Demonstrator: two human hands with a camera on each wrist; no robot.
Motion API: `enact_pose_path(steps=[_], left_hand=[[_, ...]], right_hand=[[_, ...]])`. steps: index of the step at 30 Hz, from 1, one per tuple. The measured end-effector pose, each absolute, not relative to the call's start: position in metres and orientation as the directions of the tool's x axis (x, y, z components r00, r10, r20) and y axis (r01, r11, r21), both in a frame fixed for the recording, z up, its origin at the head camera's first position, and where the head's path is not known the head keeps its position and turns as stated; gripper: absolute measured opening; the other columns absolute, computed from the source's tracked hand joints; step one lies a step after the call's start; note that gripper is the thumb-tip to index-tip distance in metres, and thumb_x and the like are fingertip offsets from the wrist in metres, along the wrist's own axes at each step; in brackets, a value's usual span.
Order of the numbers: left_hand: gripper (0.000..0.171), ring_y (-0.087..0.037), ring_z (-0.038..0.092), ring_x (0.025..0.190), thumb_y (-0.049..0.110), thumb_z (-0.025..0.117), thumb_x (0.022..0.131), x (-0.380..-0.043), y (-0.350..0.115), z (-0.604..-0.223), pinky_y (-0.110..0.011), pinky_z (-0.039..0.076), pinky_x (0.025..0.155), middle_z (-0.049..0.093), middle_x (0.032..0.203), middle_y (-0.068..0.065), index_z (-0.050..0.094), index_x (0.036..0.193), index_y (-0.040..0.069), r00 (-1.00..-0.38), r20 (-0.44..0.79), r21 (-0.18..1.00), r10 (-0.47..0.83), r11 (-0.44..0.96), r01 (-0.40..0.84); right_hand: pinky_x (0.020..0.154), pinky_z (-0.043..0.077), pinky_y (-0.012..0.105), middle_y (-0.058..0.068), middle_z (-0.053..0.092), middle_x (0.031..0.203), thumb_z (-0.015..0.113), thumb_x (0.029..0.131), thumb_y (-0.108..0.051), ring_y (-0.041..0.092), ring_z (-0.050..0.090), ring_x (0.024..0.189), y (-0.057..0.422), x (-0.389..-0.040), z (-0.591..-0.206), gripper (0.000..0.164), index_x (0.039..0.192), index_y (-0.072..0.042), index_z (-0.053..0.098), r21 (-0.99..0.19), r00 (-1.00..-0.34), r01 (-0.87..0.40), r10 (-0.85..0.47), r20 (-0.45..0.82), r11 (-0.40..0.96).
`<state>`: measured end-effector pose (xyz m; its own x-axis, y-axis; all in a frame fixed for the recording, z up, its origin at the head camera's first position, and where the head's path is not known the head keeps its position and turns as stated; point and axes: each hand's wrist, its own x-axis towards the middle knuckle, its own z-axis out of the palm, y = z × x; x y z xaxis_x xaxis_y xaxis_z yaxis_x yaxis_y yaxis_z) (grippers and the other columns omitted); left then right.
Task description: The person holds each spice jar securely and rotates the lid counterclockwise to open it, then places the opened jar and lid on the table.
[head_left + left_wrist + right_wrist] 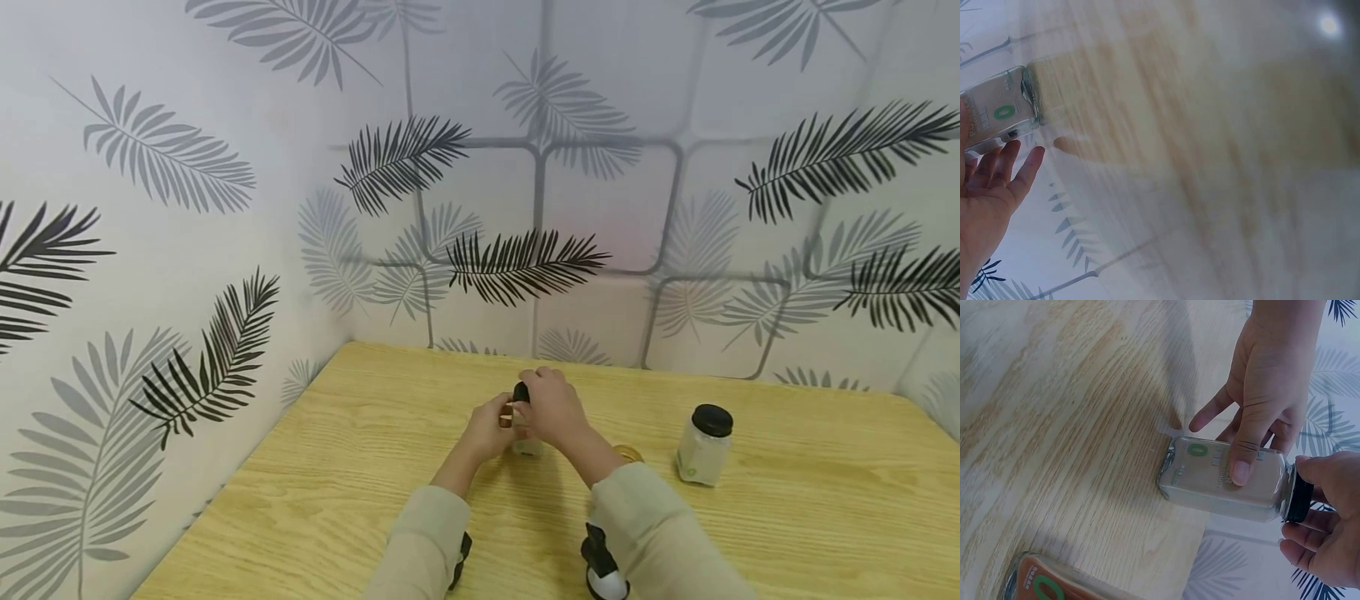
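A clear glass jar [1210,481] with pale contents and a green mark stands upright on the wooden table, between both hands in the head view. My left hand [487,429] grips its body; in the right wrist view the thumb lies along the glass. With thumb and fingers, my right hand [553,404] pinches the black lid [1299,499] at the jar's top. The lid sits on the neck. The left wrist view shows the jar's lower part [1000,112] beside the left fingers, its top out of frame.
To the right stands another glass jar [703,450] with a black lid and pale contents. A golden round thing [628,453] is partly hidden by the right forearm. A jar with reddish-brown contents [1054,581] lies at the right wrist view's lower edge. Patterned walls [480,317] border the table [337,467].
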<state>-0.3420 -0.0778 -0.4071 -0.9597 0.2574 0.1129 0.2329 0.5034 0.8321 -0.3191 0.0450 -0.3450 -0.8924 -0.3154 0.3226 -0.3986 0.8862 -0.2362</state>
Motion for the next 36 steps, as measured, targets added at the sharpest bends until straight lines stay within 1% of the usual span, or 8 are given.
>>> enact_pose_path(steps=[7,17,20,24,26,31,36], left_hand=[[0.053,-0.034,0.054,0.111,0.018,0.065,0.084,-0.3421,-0.0779,-0.4075,-0.041,0.05,0.088,0.047,0.13,-0.021,0.043,0.131,0.007,-0.96,0.112,0.833,0.258,0.502,0.232],[0.052,-0.035,0.053,0.112,0.018,0.065,0.084,-0.3415,-0.0776,-0.4068,-0.041,0.049,0.088,0.046,0.13,-0.022,0.044,0.13,0.007,-0.958,0.112,0.836,0.264,0.497,0.234],[0.052,-0.035,0.054,0.112,0.016,0.063,0.085,-0.341,-0.0779,-0.4057,-0.041,0.05,0.088,0.047,0.13,-0.022,0.042,0.131,0.007,-0.957,0.113,0.833,0.268,0.5,0.238],[0.051,-0.034,0.055,0.11,0.015,0.062,0.086,-0.34,-0.0782,-0.4047,-0.04,0.051,0.086,0.049,0.129,-0.02,0.041,0.132,0.007,-0.955,0.115,0.829,0.274,0.503,0.244],[0.051,-0.034,0.056,0.11,0.015,0.062,0.085,-0.3399,-0.0779,-0.4046,-0.04,0.051,0.085,0.049,0.129,-0.019,0.042,0.132,0.008,-0.954,0.118,0.827,0.275,0.504,0.247],[0.05,-0.034,0.056,0.109,0.015,0.063,0.085,-0.3408,-0.0777,-0.405,-0.04,0.051,0.086,0.048,0.13,-0.021,0.043,0.131,0.007,-0.953,0.13,0.825,0.274,0.504,0.257],[0.049,-0.035,0.055,0.11,0.013,0.062,0.085,-0.3403,-0.0785,-0.4047,-0.04,0.05,0.086,0.048,0.129,-0.021,0.043,0.13,0.006,-0.953,0.129,0.831,0.275,0.494,0.255]], right_hand=[[0.081,0.048,0.048,0.019,0.055,0.115,0.063,0.085,-0.014,0.036,0.05,0.104,0.0483,-0.3214,-0.3459,0.039,0.12,-0.002,0.053,-0.254,-0.873,-0.455,-0.37,0.319,0.854],[0.084,0.046,0.051,0.02,0.052,0.121,0.061,0.085,-0.007,0.037,0.048,0.108,0.0515,-0.3226,-0.3435,0.037,0.12,-0.002,0.053,-0.29,-0.871,-0.476,-0.401,0.283,0.83],[0.084,0.046,0.052,0.019,0.052,0.12,0.06,0.085,-0.011,0.037,0.049,0.107,0.0505,-0.3221,-0.344,0.037,0.12,-0.002,0.053,-0.284,-0.872,-0.467,-0.383,0.305,0.837],[0.083,0.047,0.05,0.019,0.054,0.117,0.062,0.086,-0.024,0.036,0.051,0.105,0.0478,-0.3216,-0.3467,0.042,0.12,-0.001,0.053,-0.236,-0.877,-0.426,-0.336,0.342,0.873],[0.083,0.048,0.049,0.02,0.054,0.115,0.062,0.085,-0.029,0.036,0.052,0.104,0.0466,-0.3215,-0.3479,0.046,0.12,0.0,0.053,-0.221,-0.882,-0.402,-0.312,0.352,0.888],[0.082,0.049,0.046,0.019,0.054,0.113,0.063,0.085,-0.027,0.035,0.052,0.104,0.045,-0.3226,-0.3501,0.044,0.119,0.0,0.053,-0.227,-0.889,-0.377,-0.282,0.36,0.898],[0.082,0.049,0.047,0.019,0.055,0.114,0.063,0.085,-0.02,0.036,0.051,0.106,0.0446,-0.3217,-0.3486,0.038,0.118,-0.002,0.054,-0.227,-0.877,-0.415,-0.321,0.358,0.881]])
